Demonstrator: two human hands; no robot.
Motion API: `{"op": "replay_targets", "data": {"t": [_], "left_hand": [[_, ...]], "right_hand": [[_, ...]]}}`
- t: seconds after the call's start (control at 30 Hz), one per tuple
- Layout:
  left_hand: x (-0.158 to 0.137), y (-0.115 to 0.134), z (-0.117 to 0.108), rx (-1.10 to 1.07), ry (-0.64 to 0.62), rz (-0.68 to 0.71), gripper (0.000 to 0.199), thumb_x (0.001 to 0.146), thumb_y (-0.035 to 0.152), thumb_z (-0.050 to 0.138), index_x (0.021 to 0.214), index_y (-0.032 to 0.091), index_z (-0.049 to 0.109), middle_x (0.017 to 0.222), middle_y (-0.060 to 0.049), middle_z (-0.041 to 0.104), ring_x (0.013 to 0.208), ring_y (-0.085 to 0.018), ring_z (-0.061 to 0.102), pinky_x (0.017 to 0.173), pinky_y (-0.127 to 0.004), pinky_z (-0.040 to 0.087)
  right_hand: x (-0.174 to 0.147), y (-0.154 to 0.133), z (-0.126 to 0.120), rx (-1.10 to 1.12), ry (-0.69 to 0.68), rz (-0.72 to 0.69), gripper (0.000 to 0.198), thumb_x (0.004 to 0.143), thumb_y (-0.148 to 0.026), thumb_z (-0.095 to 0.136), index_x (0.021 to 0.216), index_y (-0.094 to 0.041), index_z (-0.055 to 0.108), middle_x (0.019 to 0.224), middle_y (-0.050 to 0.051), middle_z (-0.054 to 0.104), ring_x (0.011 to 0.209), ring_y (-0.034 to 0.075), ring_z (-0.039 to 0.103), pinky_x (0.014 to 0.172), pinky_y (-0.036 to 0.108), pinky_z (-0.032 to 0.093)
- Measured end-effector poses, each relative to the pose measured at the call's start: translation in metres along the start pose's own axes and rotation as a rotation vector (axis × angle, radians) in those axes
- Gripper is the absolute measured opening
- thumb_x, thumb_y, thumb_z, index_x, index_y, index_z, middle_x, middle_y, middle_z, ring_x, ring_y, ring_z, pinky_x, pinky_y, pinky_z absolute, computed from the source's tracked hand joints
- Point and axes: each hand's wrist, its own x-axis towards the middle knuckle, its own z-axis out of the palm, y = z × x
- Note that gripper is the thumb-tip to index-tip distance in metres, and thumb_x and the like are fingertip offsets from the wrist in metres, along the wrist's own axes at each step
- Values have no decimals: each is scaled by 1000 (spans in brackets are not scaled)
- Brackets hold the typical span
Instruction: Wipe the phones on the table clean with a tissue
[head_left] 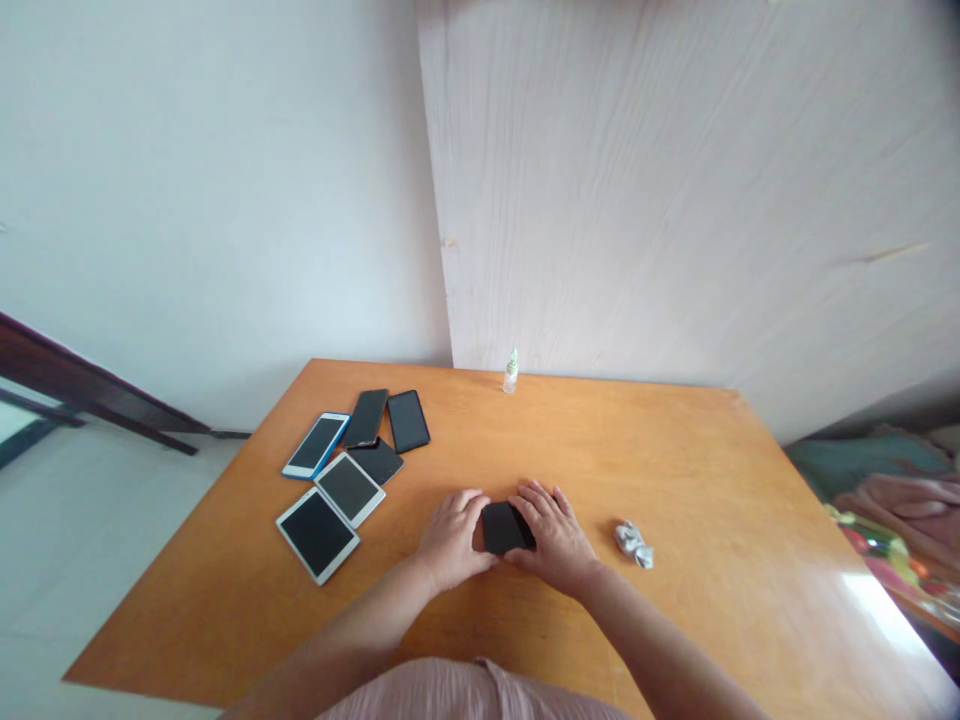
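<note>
A black phone (pixel 501 527) lies on the wooden table (pixel 585 460) in front of me, its dark face upward. My left hand (pixel 454 542) is curved about its left side, with the fingers at the far corner and the thumb at the near one. From the other side, my right hand (pixel 553 535) grips it, fingers over the far right part and thumb along the near edge. The phone's right end is partly hidden under those fingers. Right of my right hand sits a crumpled greyish cloth (pixel 634 545).
Several tablets and phones lie to the left, among them a white tablet (pixel 317 535), a blue-edged one (pixel 317 445) and a black one (pixel 409 421). A small spray bottle (pixel 511 373) stands near the back edge by the wall (pixel 600 200).
</note>
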Motion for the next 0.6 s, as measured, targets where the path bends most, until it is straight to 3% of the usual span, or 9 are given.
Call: {"op": "replay_targets", "data": {"t": [0.23, 0.43, 0.6], "left_hand": [[0, -2, -2, -75, 41, -3, 79, 58, 35, 83, 129, 23, 51, 131, -10, 51, 123, -30, 49, 108, -45, 40], [15, -6, -3, -168, 14, -152, 21, 87, 29, 57, 105, 23, 63, 107, -5, 61, 107, -21, 57, 99, -38, 43], [29, -11, 0, -181, -32, -223, 11, 82, 21, 60, 92, 21, 64, 93, -3, 64, 91, -18, 59, 86, -32, 46]], "right_hand": [[-3, 0, 7, -24, 59, 9, 77, 73, -52, 74, 140, -24, 49, 145, 14, 48, 141, 33, 33, 118, 55, 13], [-5, 6, 16, -8, 113, -12, 79, 71, -51, 76, 140, -23, 49, 147, 14, 45, 141, 34, 32, 118, 56, 13], [-5, 6, 16, -21, 110, -6, 78, 71, -51, 75, 140, -24, 49, 150, 14, 42, 143, 34, 31, 118, 56, 13]]}}
